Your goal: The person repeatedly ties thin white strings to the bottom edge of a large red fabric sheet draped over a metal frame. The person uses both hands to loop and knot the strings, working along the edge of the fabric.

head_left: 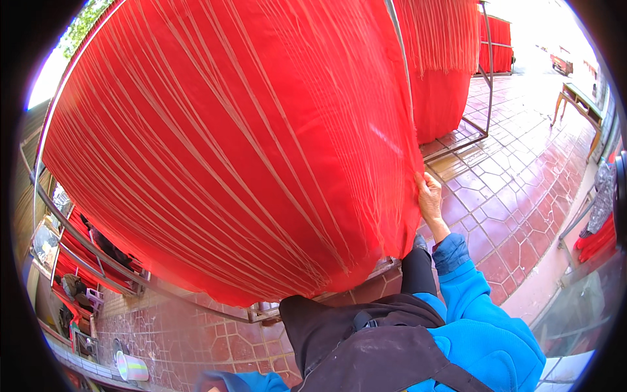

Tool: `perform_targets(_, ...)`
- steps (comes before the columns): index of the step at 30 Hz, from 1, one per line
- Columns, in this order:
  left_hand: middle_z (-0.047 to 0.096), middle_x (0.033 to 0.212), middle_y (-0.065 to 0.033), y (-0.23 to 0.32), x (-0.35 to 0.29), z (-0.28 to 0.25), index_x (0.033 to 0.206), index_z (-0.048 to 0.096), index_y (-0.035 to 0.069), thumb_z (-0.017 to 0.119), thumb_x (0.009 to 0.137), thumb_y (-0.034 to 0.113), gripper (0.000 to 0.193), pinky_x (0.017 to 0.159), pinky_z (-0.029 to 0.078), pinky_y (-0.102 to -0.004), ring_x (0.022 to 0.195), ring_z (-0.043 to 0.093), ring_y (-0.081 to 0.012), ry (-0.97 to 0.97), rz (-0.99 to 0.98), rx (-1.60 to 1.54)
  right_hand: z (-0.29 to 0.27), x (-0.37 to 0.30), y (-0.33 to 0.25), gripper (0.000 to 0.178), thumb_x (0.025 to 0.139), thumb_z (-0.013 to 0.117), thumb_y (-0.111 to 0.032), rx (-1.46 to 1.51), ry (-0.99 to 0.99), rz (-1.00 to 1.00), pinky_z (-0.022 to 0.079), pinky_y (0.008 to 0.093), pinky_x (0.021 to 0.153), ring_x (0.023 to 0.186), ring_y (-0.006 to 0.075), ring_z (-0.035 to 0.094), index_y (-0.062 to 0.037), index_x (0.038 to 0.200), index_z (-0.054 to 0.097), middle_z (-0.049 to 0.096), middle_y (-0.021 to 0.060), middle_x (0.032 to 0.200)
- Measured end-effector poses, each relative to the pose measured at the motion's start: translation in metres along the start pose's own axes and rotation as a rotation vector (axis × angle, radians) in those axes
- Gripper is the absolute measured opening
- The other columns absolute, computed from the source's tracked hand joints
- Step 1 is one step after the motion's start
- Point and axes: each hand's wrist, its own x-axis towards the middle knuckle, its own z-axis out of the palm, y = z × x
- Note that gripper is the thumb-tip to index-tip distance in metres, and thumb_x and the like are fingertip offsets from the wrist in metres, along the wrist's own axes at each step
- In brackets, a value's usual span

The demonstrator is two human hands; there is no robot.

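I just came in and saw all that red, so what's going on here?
A person in a blue top stands at a big red cloth with pale threads across it. Their right hand grips its right edge. Only a blurred left sleeve shows at the bottom; that hand can't be made out. More red cloth hangs farther back.

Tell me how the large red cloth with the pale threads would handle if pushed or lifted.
The red cloth is probably floppy: its lower edge hangs in an uneven curve. An edge likely gathers easily, since the right hand grips it between fingers and thumb. The pale threads might snag, being thin and strung closely over its face.
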Motion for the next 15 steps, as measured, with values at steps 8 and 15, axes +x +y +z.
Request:
perform_targets(8,0.067,0.086,-0.017,-0.057,-0.061,0.012,0.077,0.062,0.005,0.06,0.08,0.006,0.005,0.061,0.05,-0.0387,0.073,0.066,-0.0318,-0.022,-0.44,-0.385,-0.005,-0.002,0.01,0.017,0.092,0.055,-0.015,-0.007,-0.01,-0.019,0.039,0.0196,0.061,0.07,0.0018,0.049,-0.0013,0.09,0.065,0.06,-0.006,0.08)
perform_targets(15,0.062,0.083,-0.0112,-0.131,-0.155,0.054,0.076,0.056,-0.001,0.059,0.083,0.006,0.011,0.076,0.045,-0.0325,0.082,0.058,-0.0206,0.235,-1.373,-0.622,-0.007,0.0,0.015,0.017,0.092,0.056,-0.014,-0.022,-0.013,-0.014,0.035,0.0197,0.057,0.067,0.0007,0.042,-0.0014,0.082,0.063,0.054,-0.0099,0.072)
